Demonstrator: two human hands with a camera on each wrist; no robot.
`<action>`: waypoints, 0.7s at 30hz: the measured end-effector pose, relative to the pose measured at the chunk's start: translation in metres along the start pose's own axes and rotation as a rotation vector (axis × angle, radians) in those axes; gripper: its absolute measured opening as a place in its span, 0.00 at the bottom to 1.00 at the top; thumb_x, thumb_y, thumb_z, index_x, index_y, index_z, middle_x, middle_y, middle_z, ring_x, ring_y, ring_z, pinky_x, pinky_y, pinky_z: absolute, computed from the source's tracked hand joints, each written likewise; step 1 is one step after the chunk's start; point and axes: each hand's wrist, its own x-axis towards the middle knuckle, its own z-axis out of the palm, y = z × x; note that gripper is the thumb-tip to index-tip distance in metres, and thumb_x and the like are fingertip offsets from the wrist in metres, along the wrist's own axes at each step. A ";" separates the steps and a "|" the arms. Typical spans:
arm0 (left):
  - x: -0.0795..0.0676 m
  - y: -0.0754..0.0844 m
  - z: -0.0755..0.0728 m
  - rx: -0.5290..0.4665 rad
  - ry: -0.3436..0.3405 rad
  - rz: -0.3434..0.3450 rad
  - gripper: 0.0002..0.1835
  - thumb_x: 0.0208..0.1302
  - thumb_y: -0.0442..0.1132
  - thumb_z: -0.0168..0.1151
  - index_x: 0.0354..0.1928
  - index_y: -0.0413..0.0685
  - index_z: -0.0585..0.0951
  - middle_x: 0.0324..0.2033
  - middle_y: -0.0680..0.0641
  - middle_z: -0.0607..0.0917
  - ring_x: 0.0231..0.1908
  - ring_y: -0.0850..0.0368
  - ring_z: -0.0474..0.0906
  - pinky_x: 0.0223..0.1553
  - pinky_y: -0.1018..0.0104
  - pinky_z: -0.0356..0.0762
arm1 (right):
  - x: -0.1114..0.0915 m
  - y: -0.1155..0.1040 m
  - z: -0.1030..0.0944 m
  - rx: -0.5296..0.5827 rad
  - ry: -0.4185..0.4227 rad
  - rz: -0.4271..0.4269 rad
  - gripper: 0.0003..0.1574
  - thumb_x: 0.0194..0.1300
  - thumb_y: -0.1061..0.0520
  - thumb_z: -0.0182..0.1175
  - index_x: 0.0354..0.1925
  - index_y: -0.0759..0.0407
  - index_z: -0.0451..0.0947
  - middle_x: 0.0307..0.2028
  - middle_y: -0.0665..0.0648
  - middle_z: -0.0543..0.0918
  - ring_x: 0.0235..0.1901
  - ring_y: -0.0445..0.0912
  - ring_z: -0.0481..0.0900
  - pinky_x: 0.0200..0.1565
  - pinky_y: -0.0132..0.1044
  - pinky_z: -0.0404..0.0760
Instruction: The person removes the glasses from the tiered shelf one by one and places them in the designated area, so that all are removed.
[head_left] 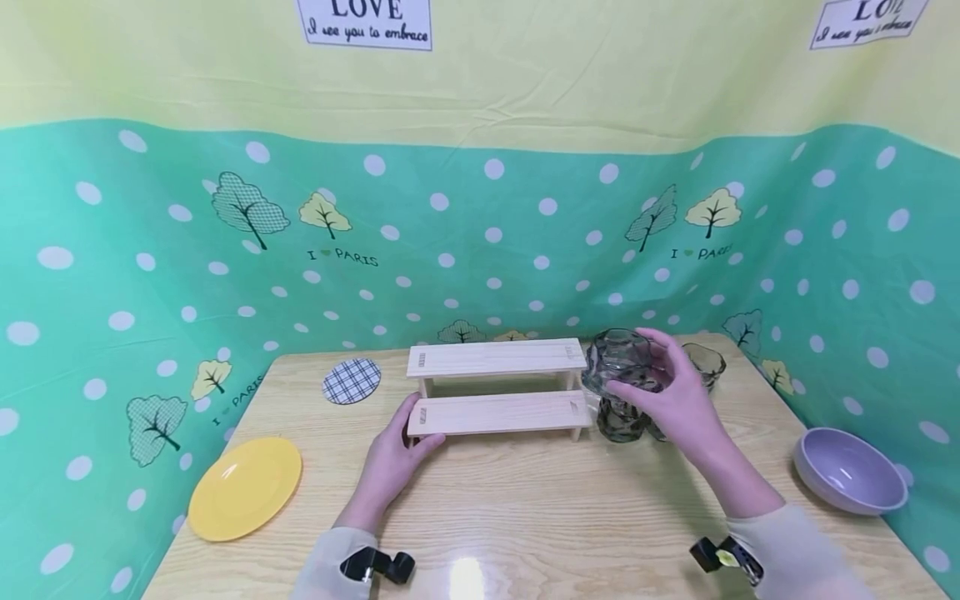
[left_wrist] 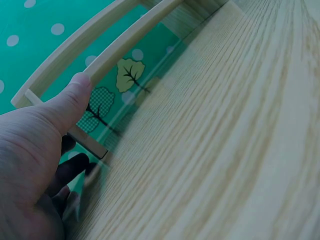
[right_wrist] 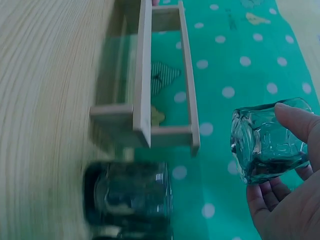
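A two-step wooden shelf (head_left: pixel 498 414) stands at the middle of the table. My left hand (head_left: pixel 395 454) grips the left end of its lower step; in the left wrist view the thumb (left_wrist: pixel 75 97) lies on the board's edge and the fingers are partly hidden by the end leg. My right hand (head_left: pixel 678 404) holds a smoky, wavy glass cup (head_left: pixel 617 358) between thumb and fingers, raised off the table just right of the upper step. Below it another glass cup (head_left: pixel 619 423) stands beside the shelf, and one more cup (head_left: pixel 707 363) shows behind the right hand.
A yellow plate (head_left: pixel 246 490) lies at the left edge and a checked round coaster (head_left: pixel 352 381) at the back left. The purple bowl (head_left: pixel 850 472) sits at the right edge. A dotted green cloth (head_left: pixel 495 242) hangs behind the wooden table (head_left: pixel 525 508).
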 end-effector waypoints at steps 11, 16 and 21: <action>0.000 0.002 0.000 0.003 -0.007 -0.002 0.50 0.68 0.50 0.80 0.87 0.60 0.63 0.78 0.41 0.75 0.79 0.40 0.68 0.80 0.43 0.65 | -0.009 0.030 -0.044 -0.039 0.115 0.037 0.62 0.68 0.47 0.82 0.87 0.41 0.57 0.73 0.61 0.72 0.71 0.56 0.71 0.62 0.12 0.68; 0.000 0.003 0.000 0.012 -0.007 -0.008 0.51 0.68 0.49 0.80 0.87 0.59 0.63 0.78 0.40 0.75 0.78 0.39 0.69 0.79 0.43 0.66 | -0.012 0.042 -0.060 -0.036 0.134 0.088 0.61 0.70 0.47 0.80 0.88 0.34 0.55 0.77 0.64 0.70 0.74 0.60 0.69 0.73 0.27 0.70; 0.000 0.005 0.000 0.013 -0.005 -0.007 0.51 0.68 0.48 0.81 0.87 0.60 0.63 0.77 0.40 0.77 0.77 0.40 0.71 0.79 0.44 0.68 | -0.014 0.051 -0.077 -0.009 0.123 0.165 0.64 0.72 0.46 0.78 0.90 0.34 0.49 0.83 0.71 0.61 0.77 0.74 0.63 0.78 0.67 0.64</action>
